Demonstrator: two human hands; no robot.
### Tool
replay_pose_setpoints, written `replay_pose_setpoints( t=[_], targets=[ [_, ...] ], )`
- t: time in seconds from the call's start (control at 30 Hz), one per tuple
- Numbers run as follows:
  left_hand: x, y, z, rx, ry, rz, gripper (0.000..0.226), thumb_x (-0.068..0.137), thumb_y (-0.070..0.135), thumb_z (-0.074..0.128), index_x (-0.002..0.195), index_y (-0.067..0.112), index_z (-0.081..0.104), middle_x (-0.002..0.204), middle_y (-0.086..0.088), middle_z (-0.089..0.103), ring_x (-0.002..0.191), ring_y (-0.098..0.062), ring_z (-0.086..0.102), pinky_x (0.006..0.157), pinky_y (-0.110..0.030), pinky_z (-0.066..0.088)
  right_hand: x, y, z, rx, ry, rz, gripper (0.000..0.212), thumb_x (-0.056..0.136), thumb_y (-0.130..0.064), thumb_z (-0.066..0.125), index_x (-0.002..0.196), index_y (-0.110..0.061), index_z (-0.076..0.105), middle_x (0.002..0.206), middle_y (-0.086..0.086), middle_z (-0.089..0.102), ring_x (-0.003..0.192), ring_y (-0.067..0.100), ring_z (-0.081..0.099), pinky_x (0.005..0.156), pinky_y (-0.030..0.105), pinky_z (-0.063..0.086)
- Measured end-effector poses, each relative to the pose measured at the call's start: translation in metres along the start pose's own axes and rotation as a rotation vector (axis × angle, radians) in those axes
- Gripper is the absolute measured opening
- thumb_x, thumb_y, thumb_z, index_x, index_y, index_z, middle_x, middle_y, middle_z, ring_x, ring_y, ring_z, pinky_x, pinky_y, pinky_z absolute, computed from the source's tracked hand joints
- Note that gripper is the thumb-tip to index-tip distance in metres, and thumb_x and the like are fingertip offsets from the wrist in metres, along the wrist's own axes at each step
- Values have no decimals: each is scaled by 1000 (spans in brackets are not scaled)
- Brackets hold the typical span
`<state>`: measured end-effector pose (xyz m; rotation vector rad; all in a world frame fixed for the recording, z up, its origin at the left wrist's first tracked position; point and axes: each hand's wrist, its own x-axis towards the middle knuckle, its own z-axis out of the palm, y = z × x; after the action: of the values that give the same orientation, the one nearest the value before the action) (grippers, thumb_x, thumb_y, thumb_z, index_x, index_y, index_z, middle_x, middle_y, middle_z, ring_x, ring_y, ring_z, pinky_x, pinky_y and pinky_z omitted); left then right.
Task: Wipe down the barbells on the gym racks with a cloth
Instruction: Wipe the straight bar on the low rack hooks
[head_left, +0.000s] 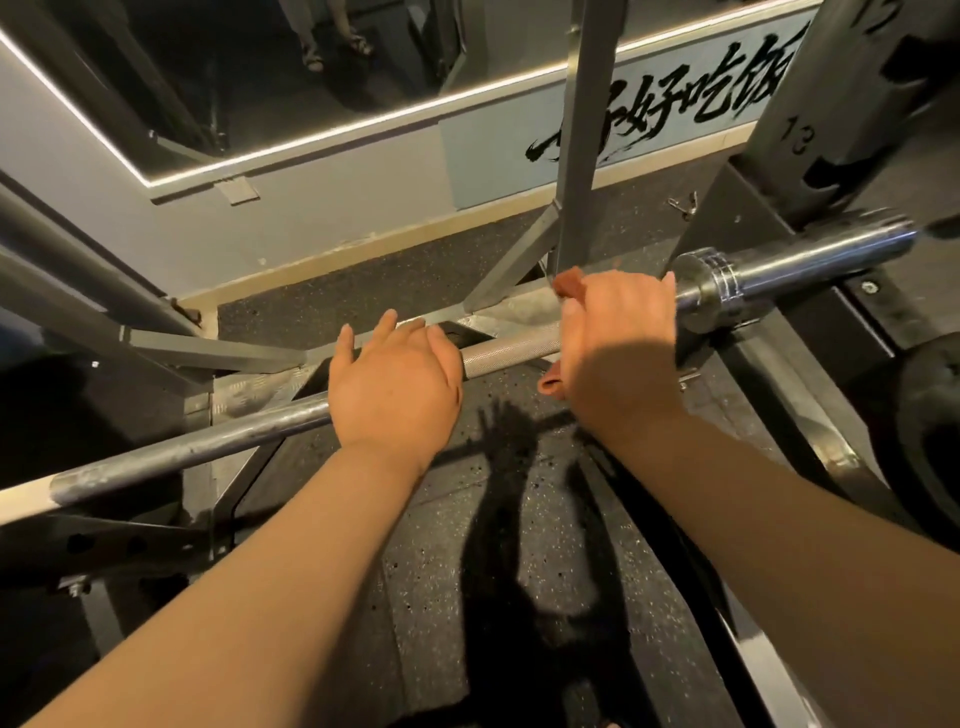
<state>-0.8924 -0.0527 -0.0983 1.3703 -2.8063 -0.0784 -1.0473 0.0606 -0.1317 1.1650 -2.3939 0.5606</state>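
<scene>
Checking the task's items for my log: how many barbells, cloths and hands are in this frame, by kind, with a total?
Barbell: 1
Reddish-brown cloth: 1
Hands: 2 (left hand, right hand)
Total: 4

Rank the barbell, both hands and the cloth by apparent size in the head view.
1. barbell: spans nearly the whole frame.
2. left hand and right hand: look about alike, so not ranked.
3. cloth: only small reddish bits show around the right hand; the rest is hidden.
</scene>
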Motion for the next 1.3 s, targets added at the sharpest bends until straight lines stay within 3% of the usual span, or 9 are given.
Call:
replay_pose_setpoints(
  t=[0.17,0.3,0.5,0.67,0.73,0.93,1.13,1.2,1.3],
  targets=[
    [-1,10,3,-33,58,-27,55,107,29,15,128,14,64,138,-2,62,149,-18,33,126,-47,12,-6,5,-16,239,-90,-171,35,104,-31,45,117,-6,66,108,9,66,106,28,57,117,48,32],
    [5,19,1,-55,37,-45,57,107,33,14,128,15,65,138,-3,63,146,-18,39,124,-47,20,14,43,-24,-63,-275,-500,45,113,-35,31,120,-5,64,113,11,64,109,30,59,117,53,36],
    [2,20,-1,-33,21,-47,60,107,36,16,125,12,68,136,-6,64,142,-18,45,123,-48,23,-3,14,-9,181,-38,61,39,105,-29,37,113,-4,67,109,11,67,111,33,59,116,51,36],
    [2,20,-1,-32,29,-54,57,107,34,20,121,8,69,132,-10,67,137,-22,51,121,-48,25,6,44,-26,93,-267,-302,43,110,-33,30,119,-7,64,115,7,64,107,23,56,103,36,44],
    [2,21,0,-21,33,-48,56,107,33,21,119,8,70,131,-10,67,136,-23,52,121,-48,26,11,58,-24,89,-220,-239,41,111,-25,30,113,-1,63,111,13,63,101,27,58,91,42,54],
    [1,21,0,-3,38,-51,57,107,32,21,112,7,72,126,-11,69,131,-25,56,120,-48,28,-32,21,-9,269,-97,100,51,106,-18,47,150,4,36,156,22,38,153,39,23,125,52,23],
    [4,22,-1,-14,47,-53,57,107,30,21,104,6,73,112,-12,72,115,-30,64,117,-48,32,23,44,-29,114,-323,-109,45,108,-29,25,114,-10,65,104,4,66,96,22,55,112,41,38],
    [4,23,-2,-11,48,-54,57,107,30,21,106,5,73,116,-14,72,121,-30,62,118,-47,31,39,46,-31,79,-470,-75,46,111,-35,21,113,-15,62,101,-2,60,93,19,50,103,37,41],
    [2,21,0,0,21,-59,59,107,31,19,100,6,72,107,-14,73,113,-30,65,117,-49,32,18,30,-24,123,-345,76,38,109,-40,34,117,-16,63,107,-5,60,103,17,52,116,41,35]
  ],
)
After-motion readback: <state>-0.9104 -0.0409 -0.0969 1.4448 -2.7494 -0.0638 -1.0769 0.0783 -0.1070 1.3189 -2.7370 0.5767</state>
